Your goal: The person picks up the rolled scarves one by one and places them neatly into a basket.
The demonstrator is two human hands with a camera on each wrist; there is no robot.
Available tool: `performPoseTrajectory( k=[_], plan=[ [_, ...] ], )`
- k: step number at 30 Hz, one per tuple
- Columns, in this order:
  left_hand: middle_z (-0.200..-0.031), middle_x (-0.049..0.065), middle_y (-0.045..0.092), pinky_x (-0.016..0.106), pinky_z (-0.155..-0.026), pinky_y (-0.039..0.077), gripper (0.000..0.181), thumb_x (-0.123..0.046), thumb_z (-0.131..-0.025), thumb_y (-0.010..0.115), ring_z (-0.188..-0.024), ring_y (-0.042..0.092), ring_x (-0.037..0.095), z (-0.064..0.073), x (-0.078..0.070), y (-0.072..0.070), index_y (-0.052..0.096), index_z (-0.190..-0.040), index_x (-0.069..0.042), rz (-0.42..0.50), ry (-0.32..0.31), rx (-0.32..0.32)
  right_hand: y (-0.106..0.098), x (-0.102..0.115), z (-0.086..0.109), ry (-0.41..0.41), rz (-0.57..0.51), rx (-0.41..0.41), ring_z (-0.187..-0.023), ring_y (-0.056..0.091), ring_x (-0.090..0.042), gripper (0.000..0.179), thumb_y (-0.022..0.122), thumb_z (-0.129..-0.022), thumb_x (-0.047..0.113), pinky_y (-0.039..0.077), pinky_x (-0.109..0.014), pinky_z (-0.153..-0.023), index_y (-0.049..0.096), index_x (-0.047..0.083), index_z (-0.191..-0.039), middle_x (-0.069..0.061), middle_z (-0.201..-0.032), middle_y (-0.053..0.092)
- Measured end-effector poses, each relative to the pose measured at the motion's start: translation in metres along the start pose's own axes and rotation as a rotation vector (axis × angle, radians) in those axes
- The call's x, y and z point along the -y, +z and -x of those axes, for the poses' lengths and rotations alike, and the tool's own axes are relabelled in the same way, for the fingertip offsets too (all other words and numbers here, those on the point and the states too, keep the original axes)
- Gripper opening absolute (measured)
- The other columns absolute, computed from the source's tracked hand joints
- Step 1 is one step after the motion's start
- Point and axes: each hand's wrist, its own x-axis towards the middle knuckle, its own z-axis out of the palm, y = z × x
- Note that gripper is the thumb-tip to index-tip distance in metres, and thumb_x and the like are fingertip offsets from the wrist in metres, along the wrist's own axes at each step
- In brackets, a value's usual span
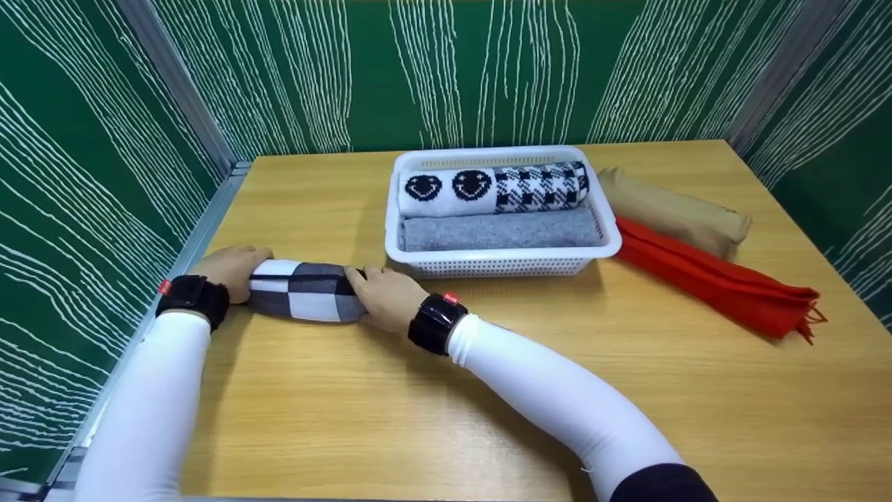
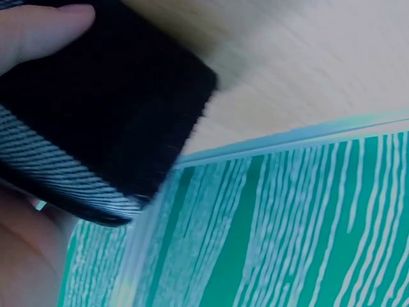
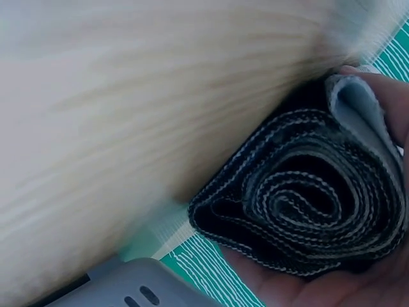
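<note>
A rolled-up checkered scarf (image 1: pixel 313 296) in black, grey and white lies between my two hands over the left part of the table. My left hand (image 1: pixel 232 272) grips its left end; in the left wrist view the thumb (image 2: pixel 48 29) lies along the dark end of the roll. Its right end is held by my right hand (image 1: pixel 390 298), with fingers curled round it. The right wrist view looks straight at the spiral of layers in the scarf (image 3: pixel 300 198), fingers (image 3: pixel 313 291) beneath it.
Behind my right hand stands a white plastic basket (image 1: pixel 502 254) with a smiley-and-houndstooth roll (image 1: pixel 460 195) and a grey roll (image 1: pixel 502 231) inside. To its right lie a beige folded cloth (image 1: pixel 669 209) and a red fringed scarf (image 1: pixel 718 279). Green panels (image 1: pixel 488 77) enclose the wooden table (image 1: pixel 418 418).
</note>
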Motion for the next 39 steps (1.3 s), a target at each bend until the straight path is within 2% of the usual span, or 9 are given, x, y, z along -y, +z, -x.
performPoseTrajectory(
  k=[7,14,25,30,39],
  plan=[
    [-0.116,0.024,0.074,0.064,-0.098,0.055,0.051,0.015,-0.075,0.072,-0.108,0.070,0.045,0.001,0.009,0.001,0.067,-0.122,-0.001,0.000,-0.003,0.003,0.001,0.000,0.001,0.013,0.004,-0.012,-0.120,0.072,-0.038,0.077,0.077,-0.101,0.024,0.063,-0.047,-0.103,0.040,0.005,-0.166,-0.022,-0.144,0.065],
    [-0.111,0.019,0.076,0.063,-0.092,0.057,0.040,0.011,-0.078,0.074,-0.105,0.072,0.043,0.001,0.007,0.002,0.069,-0.114,-0.006,-0.019,-0.009,0.000,0.000,0.004,0.006,-0.022,0.104,-0.083,-0.107,0.076,-0.034,0.059,0.066,-0.103,0.013,0.066,-0.043,-0.090,0.049,0.004,-0.159,-0.018,-0.132,0.071],
    [-0.110,0.015,0.076,0.062,-0.095,0.056,0.036,0.011,-0.080,0.073,-0.104,0.071,0.039,-0.002,0.006,-0.001,0.070,-0.110,-0.008,-0.007,-0.026,0.012,-0.008,0.009,0.013,-0.018,0.098,-0.059,-0.107,0.075,-0.032,0.060,0.067,-0.104,0.014,0.067,-0.042,-0.089,0.048,0.005,-0.160,-0.018,-0.134,0.070],
    [-0.110,0.015,0.076,0.062,-0.097,0.056,0.034,0.011,-0.083,0.071,-0.104,0.070,0.037,-0.004,0.005,-0.005,0.071,-0.111,-0.008,0.009,-0.034,0.021,-0.012,0.009,0.016,-0.029,0.092,-0.061,-0.106,0.075,-0.032,0.057,0.066,-0.104,0.013,0.066,-0.043,-0.090,0.050,0.005,-0.158,-0.016,-0.130,0.072],
    [-0.112,0.015,0.077,0.062,-0.101,0.054,0.037,0.012,-0.086,0.069,-0.102,0.067,0.035,-0.001,-0.002,-0.019,0.073,-0.116,-0.009,0.043,-0.083,0.044,-0.017,0.011,0.018,-0.051,0.120,-0.078,-0.105,0.076,-0.032,0.052,0.064,-0.105,0.014,0.066,-0.042,-0.089,0.052,0.003,-0.155,-0.015,-0.127,0.073]
  ],
)
